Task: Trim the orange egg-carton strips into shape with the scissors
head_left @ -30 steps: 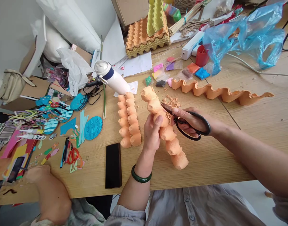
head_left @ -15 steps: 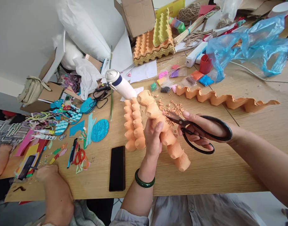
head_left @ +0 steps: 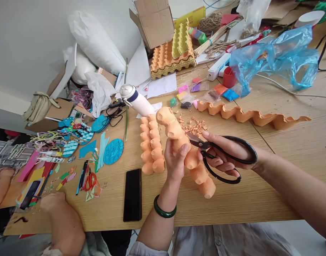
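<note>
The left hand (head_left: 175,161) is gripping an orange egg-carton strip (head_left: 192,159) around its middle, thumb on top, and is holding it above the tabletop (head_left: 106,209). The right hand (head_left: 228,151) is holding black scissors (head_left: 203,145), fingers and thumb in the handles. The strip's long axis is running from far left to near right, and the blades are pointing left across it, reaching its right edge just beyond the left thumb; whether they are biting in, I cannot tell. The left hand is the nearer one, wrapping the strip, while the right is staying off its right side. Orange scraps (head_left: 196,127) are lying beyond the blades. Two more strips (head_left: 155,143) are resting to the left, a phone (head_left: 132,195) nearer, and a long jagged carton piece (head_left: 242,115) is lying far right.
</note>
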A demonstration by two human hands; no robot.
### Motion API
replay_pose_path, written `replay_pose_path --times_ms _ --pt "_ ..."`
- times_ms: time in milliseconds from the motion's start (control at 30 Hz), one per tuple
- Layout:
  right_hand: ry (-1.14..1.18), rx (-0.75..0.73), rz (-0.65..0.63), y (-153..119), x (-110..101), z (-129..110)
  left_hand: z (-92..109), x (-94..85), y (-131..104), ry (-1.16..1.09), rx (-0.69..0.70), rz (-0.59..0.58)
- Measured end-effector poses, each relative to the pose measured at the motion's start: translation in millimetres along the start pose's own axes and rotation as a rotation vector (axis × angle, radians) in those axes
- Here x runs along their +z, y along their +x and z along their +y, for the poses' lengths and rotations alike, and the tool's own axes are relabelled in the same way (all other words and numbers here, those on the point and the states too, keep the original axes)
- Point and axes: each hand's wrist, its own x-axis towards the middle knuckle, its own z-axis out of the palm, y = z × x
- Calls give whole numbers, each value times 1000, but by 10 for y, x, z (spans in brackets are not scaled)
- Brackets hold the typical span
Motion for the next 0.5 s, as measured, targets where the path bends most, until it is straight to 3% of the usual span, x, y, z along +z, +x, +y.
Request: replay_pose_path --times_ms 200,500 --pt "22 48 28 4 21 -26 -47 11 -36 41 9 2" --pt "-117 -12 259 9 111 13 -55 43 -21 27 -11 33"
